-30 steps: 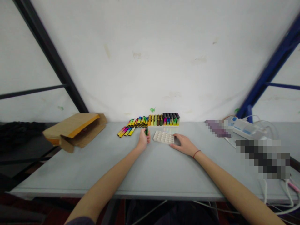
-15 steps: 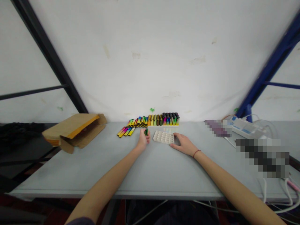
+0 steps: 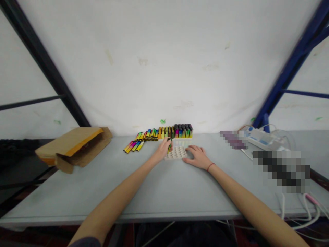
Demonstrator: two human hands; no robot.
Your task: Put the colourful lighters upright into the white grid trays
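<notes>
Grey tabletop (image 3: 154,195), front edge straight, broad stretch between that edge and both hands: ample room for drawing back. White cables (image 3: 317,214), several, loose at the near right corner; likely snag for a wide sweep. Right hand (image 3: 198,157), thumb and fingers spread about the right end of the tray (image 3: 177,153); firmness of contact impossible to tell. Tray: off-white, rows of round pockets, flat on the tabletop between the two hands; judged light, stiff, prone to slide under a sideways push; best taken by the short ends, away from the pockets. Left hand (image 3: 162,150), at the tray's left end, pinching one slim tube (image 3: 169,148). Tube: yellowish, dark-topped, leaning, over the left part of the tray; seating of lower end impossible to tell. Judged light, rigid, slick-sided; best held high, lower end free. Cardboard box (image 3: 70,141), far left, open end toward the centre, well apart. Power strip (image 3: 266,139), right, well apart. Loose tubes (image 3: 133,146), lying left of the left hand, easily rolled by a stray knuckle. Yellow-topped block (image 3: 166,132) and black-topped block (image 3: 183,131), upright close rows just behind the tray; narrow margin there. White wall (image 3: 164,68), rear limit.
</notes>
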